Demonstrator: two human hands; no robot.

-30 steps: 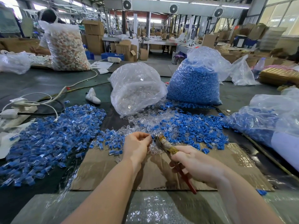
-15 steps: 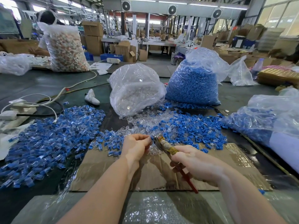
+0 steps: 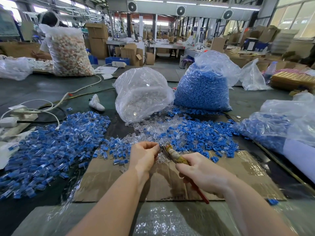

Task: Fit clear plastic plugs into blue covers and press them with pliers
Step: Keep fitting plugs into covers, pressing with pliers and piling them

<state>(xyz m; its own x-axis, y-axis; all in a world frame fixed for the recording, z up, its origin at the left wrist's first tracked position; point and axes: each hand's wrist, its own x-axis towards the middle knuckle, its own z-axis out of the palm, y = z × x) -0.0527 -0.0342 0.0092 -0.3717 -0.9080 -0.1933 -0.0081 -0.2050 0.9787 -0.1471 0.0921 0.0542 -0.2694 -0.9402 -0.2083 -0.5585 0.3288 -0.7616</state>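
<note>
Since the earlier pictures almost nothing has moved: both hands keep their places over the cardboard sheet [image 3: 238, 171], with only a slight shift of the view. The right hand [image 3: 202, 174] is wrapped round the pliers [image 3: 176, 156], whose red handle sticks out below the palm and whose taped nose points up and left. The left hand [image 3: 144, 155] has its fingers curled and pinched together right at the plier tip; the piece between them is too small to make out. Just beyond the hands lies a loose scatter of clear plugs [image 3: 153, 128] mixed with blue covers [image 3: 201, 135]. To the left spreads a broad heap of assembled blue and clear pieces [image 3: 51, 147]. Farther back stand a bag of clear plugs [image 3: 141, 96] and, just to its right, a bag of blue covers [image 3: 202, 92]. Another bag of blue parts [image 3: 272, 128] lies at the right edge. Far left, a person [image 3: 47, 19] sits behind a bag of pale pieces [image 3: 68, 50].
</note>
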